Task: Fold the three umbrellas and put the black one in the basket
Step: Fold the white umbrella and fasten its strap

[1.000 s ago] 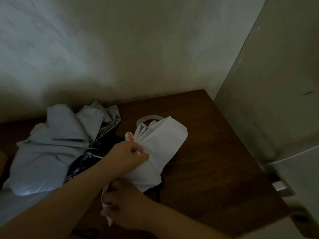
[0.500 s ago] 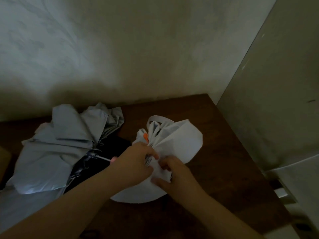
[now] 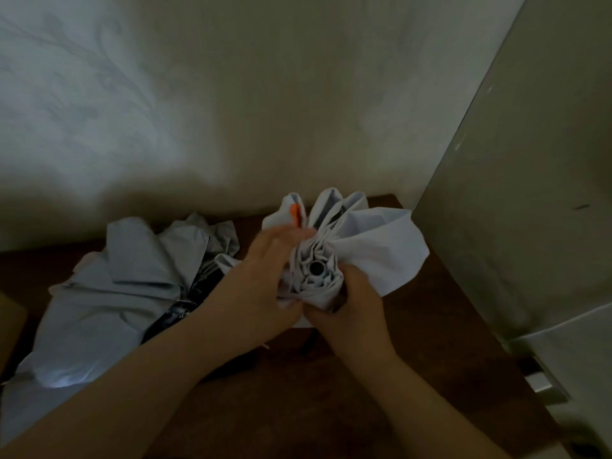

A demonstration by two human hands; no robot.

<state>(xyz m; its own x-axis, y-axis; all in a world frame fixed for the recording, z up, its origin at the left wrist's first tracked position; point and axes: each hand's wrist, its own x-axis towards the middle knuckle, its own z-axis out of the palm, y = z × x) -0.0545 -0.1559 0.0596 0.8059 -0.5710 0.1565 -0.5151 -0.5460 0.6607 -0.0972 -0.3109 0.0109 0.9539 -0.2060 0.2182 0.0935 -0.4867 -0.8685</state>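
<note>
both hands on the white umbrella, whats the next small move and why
Probably gather the loose flap into the bundle and wrap it round. Both the left hand and the right hand hold the white umbrella with its dark tip facing the camera; pleats near the tip are bunched, but a wide panel flares out to the right, so it isn't folded yet.

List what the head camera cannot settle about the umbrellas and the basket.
- Basket: none visible in the head view.
- Black umbrella: mostly buried under the grey umbrella; its fold state is hidden.
- White umbrella: its handle end is covered by the left hand and the right hand.
</note>
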